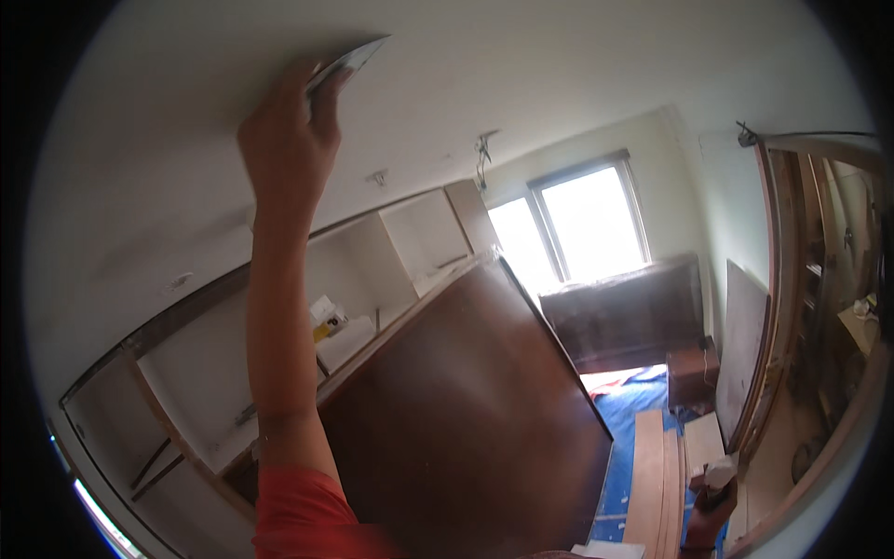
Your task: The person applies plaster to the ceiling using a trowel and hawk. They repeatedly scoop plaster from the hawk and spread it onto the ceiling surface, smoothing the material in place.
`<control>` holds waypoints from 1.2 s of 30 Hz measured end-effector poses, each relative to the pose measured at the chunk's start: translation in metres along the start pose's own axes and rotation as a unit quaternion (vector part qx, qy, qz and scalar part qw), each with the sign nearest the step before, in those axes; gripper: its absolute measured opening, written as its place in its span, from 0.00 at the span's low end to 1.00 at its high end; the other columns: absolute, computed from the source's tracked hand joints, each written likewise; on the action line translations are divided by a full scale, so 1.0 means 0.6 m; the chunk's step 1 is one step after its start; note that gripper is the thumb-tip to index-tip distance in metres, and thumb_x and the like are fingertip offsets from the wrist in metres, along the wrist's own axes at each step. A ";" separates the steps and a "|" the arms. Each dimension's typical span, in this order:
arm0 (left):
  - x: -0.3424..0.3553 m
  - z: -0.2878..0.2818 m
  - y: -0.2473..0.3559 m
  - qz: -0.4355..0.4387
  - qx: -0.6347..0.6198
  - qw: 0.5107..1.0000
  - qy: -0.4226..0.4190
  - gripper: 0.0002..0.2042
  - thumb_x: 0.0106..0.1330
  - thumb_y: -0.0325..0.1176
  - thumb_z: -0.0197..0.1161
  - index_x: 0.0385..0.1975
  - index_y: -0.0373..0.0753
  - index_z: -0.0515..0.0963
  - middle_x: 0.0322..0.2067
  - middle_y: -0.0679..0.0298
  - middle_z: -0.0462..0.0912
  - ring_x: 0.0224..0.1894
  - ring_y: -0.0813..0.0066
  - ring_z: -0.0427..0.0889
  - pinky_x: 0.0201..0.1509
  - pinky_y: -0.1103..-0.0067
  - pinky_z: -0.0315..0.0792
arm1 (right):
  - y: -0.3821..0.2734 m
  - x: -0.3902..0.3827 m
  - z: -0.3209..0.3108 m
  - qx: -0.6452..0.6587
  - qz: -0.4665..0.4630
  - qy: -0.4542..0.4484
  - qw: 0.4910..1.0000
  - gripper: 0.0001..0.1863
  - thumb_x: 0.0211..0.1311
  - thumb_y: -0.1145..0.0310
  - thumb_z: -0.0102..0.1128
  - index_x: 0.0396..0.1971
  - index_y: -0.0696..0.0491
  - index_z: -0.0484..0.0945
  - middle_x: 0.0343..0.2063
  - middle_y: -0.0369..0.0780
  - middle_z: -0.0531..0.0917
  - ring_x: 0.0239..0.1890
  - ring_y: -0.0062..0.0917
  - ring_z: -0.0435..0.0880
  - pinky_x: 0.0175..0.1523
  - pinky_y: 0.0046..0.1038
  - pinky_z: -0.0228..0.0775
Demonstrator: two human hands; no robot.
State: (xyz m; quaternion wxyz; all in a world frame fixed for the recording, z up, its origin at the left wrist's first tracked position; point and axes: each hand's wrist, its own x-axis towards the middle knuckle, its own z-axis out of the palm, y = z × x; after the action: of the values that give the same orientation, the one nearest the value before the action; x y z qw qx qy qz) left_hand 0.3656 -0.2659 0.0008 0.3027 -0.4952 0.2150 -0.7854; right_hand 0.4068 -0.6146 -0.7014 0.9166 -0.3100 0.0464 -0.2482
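Observation:
My left hand (289,149) is raised high with the arm stretched up to the white ceiling (577,56). Its fingers are closed on a wide, flat putty knife (358,61), whose thin blade lies close against the ceiling; whether the whole edge touches cannot be seen. Low at the right, my right hand (712,512) is closed around something dark, partly hidden by the fingers. A whitish lump (720,473) sits on top of what it grips, and the exact kind of that thing does not show.
A large dark brown wooden panel (466,401) leans in the middle. Behind it stand open white cupboards (349,252). Wires (482,158) hang from the ceiling near the window (596,219). Long boards (644,484) lie on a blue floor sheet (615,466). A doorway frame (771,326) stands at right.

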 end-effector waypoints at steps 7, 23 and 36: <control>-0.157 0.041 0.074 -0.187 -0.243 0.936 -0.170 0.13 0.69 0.42 0.66 0.41 0.38 0.83 0.25 0.55 0.85 0.25 0.65 0.86 0.31 0.73 0.76 | -0.015 -0.019 -0.003 0.014 0.035 0.079 0.996 0.21 0.75 0.66 0.49 0.65 0.50 0.70 0.56 0.33 0.79 0.56 0.24 0.80 0.50 0.19 0.78; -0.701 -0.401 0.674 -0.823 -0.511 -0.202 -0.140 0.21 0.60 0.15 0.64 0.53 0.41 0.74 0.46 0.64 0.82 0.46 0.66 0.85 0.52 0.67 0.81 | -0.075 -0.072 0.196 0.044 0.192 0.094 0.976 0.21 0.76 0.55 0.48 0.57 0.52 0.76 0.47 0.37 0.85 0.45 0.25 0.87 0.42 0.24 0.85; -0.529 -0.314 0.513 -0.264 -0.579 0.667 -0.388 0.21 0.52 0.31 0.69 0.49 0.50 0.86 0.51 0.67 0.82 0.54 0.66 0.78 0.62 0.64 0.65 | -0.011 -0.089 0.317 0.005 0.250 -0.017 0.968 0.22 0.77 0.54 0.45 0.58 0.54 0.73 0.51 0.39 0.82 0.54 0.31 0.82 0.59 0.35 0.73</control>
State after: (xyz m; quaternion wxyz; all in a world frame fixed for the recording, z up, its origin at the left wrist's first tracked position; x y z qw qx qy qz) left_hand 0.3790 -0.2631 -0.4798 -0.2083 -0.8672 0.3498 -0.2868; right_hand 0.4030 -0.4898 -0.5484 0.9518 -0.2880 0.1057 -0.0067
